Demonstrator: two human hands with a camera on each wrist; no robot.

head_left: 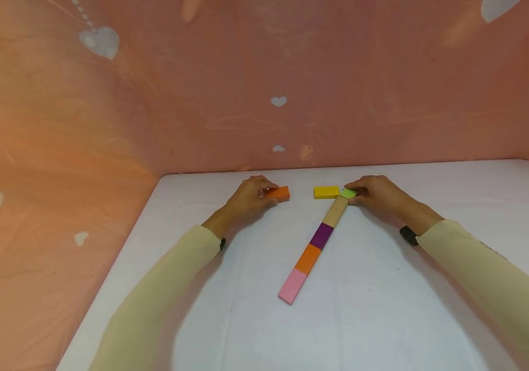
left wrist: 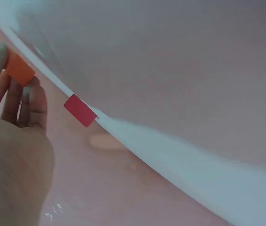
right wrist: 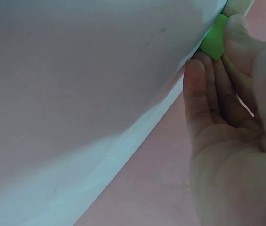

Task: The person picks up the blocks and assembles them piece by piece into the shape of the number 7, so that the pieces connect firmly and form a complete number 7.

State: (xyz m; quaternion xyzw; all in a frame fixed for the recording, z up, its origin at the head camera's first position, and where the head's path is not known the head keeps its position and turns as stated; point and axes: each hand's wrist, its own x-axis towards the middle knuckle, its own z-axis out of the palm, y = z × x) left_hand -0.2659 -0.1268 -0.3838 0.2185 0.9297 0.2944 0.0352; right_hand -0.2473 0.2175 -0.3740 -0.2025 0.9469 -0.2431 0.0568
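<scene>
My left hand pinches an orange block between thumb and fingers, near the table's far edge. With thumb and fingertips, my right hand grips a light green block at the far end of a slanting row. Down that row come a tan block, a purple block, a second orange block and a pink block, end to end. A yellow block lies left of the green one. The left wrist view shows a red block near the left hand; the head view hides it.
A white-covered table carries the blocks. Behind it and at the left hang orange-pink sheets with pale hearts. Both wrists wear dark bands, the right one showing more plainly.
</scene>
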